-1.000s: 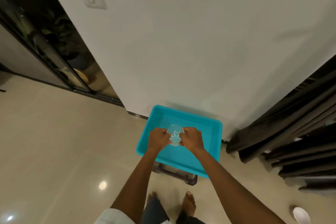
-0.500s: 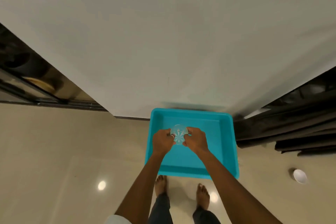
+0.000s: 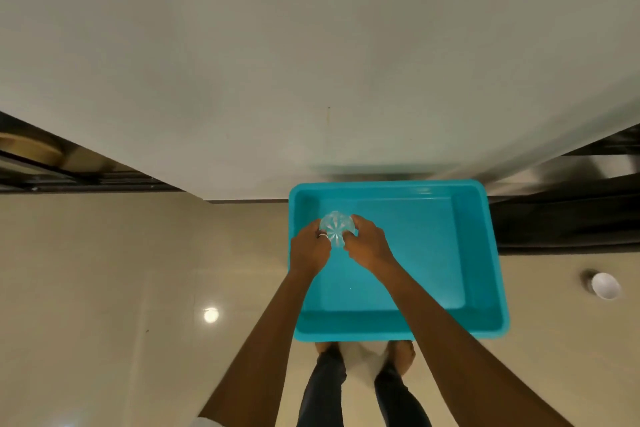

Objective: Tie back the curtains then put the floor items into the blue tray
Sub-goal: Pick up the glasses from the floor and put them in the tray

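Observation:
A blue tray (image 3: 485,253) sits low against the white wall, straight ahead of my feet. Both hands hold a small clear glass cup (image 3: 336,229) with a ribbed base over the tray's far-left part. My left hand (image 3: 308,248) grips its left side and my right hand (image 3: 367,244) grips its right side. The tray's floor shows nothing else in it. Dark curtains (image 3: 568,218) hang bunched at the right edge.
A small white bowl (image 3: 604,285) lies on the beige tile floor to the right of the tray. A dark-framed glass door (image 3: 69,177) runs along the left. The white wall (image 3: 311,62) fills the upper view.
My view has tipped further down and closer to the tray. Both hands have carried the glass cup leftward and lower over the tray, with the grip unchanged.

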### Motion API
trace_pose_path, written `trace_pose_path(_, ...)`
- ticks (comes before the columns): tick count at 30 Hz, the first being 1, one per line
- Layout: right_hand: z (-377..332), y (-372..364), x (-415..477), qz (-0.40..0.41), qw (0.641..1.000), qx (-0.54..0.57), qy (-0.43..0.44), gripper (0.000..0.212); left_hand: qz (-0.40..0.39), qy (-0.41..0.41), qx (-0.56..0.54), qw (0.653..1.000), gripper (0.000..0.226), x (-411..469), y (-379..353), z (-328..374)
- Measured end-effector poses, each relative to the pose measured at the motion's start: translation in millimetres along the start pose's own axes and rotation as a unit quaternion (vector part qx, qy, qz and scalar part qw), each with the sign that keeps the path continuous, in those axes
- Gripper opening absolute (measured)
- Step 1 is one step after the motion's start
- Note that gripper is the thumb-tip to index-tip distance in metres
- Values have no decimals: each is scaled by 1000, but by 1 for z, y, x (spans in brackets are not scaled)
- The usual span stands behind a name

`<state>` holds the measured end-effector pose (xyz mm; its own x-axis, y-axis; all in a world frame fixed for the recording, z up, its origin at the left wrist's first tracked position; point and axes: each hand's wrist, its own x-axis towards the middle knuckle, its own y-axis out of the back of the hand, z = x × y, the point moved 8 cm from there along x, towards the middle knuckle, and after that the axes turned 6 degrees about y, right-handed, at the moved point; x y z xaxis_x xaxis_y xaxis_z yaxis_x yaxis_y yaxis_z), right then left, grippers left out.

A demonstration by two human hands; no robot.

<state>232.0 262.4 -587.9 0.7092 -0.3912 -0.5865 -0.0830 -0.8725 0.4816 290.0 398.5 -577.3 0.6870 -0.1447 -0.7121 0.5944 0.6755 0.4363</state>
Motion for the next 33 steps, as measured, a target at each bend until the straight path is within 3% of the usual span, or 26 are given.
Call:
trace_pose_path(10,14,-28,41,-32,999,3,-22,40,-23,10,15,1000,16,60,-16,-16)
trace_pose_path(33,11,-38,56,-53,998,26,-18,49,-13,3,49,999,24,78,-21,-20)
